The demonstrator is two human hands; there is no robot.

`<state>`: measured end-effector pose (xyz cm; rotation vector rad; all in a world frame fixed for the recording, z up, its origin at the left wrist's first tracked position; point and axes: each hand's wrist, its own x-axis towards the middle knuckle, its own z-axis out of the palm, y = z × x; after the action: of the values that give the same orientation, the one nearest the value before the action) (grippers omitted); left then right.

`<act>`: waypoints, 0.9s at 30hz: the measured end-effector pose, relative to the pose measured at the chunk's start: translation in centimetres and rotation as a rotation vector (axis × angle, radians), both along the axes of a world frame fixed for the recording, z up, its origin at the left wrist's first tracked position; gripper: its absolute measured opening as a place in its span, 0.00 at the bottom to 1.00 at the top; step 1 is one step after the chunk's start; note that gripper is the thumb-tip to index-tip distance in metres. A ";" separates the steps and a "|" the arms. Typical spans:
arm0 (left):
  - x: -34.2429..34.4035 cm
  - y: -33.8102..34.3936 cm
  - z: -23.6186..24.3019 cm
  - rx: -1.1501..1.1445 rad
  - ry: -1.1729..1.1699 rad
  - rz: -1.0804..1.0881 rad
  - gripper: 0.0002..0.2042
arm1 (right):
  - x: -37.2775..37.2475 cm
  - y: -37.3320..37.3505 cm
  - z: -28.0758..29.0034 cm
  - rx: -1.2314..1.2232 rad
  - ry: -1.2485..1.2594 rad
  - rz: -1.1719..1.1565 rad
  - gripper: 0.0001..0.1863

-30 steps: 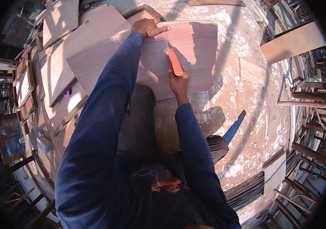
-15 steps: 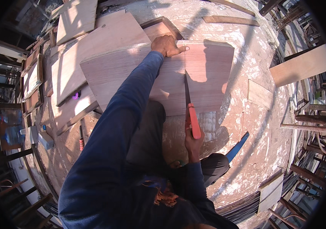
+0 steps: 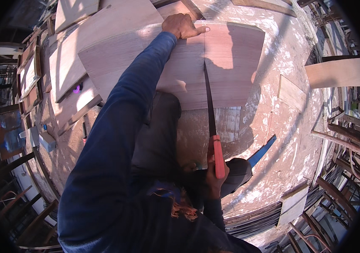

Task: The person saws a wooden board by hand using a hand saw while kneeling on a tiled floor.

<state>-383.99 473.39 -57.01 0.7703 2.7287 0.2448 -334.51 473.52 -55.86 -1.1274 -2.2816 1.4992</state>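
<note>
A reddish plywood board lies crosswise in front of me, with a thin straight line running from its far edge toward me. My left hand is closed over the far edge just left of that line, its thumb stretched out along the line's far end. In my right hand, close to my knee, is a handsaw gripped by its red handle. Its dark blade reaches away from me over the board's near edge, and the tip meets the board on the line. My right fingers are partly hidden behind the handle.
More boards lie stacked at the left, with a purple roll between them. A long blue flat tool rests by my right knee. A small wood offcut lies on the floor at the right. Timber racks line both sides.
My right hand has drawn the saw back toward me, and more of its blade shows now. The left hand keeps its place on the board's far edge. The whole view has shifted slightly.
</note>
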 end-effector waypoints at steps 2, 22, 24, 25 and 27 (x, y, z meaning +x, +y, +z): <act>0.6 1.6 -0.5 0.055 0.091 -0.034 0.48 | -9.8 4.0 -5.1 0.003 0.176 0.007 0.15; -2.1 2.0 -1.7 -0.057 0.056 -0.095 0.45 | -20.8 6.9 -8.3 0.099 0.302 0.040 0.16; -1.7 1.8 -1.2 0.071 0.107 -0.088 0.41 | -18.3 7.0 -8.4 0.052 0.278 0.023 0.17; -1.1 1.0 -1.2 0.117 0.130 -0.056 0.39 | -15.6 5.6 -7.9 -0.030 0.221 0.017 0.17; -1.0 -0.8 -0.8 0.110 0.124 -0.026 0.39 | -6.3 2.5 -7.8 0.007 0.130 0.084 0.26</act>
<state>-384.98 472.56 -57.84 0.8774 2.8387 0.3559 -340.80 476.04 -63.62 -0.9139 -2.2701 1.5443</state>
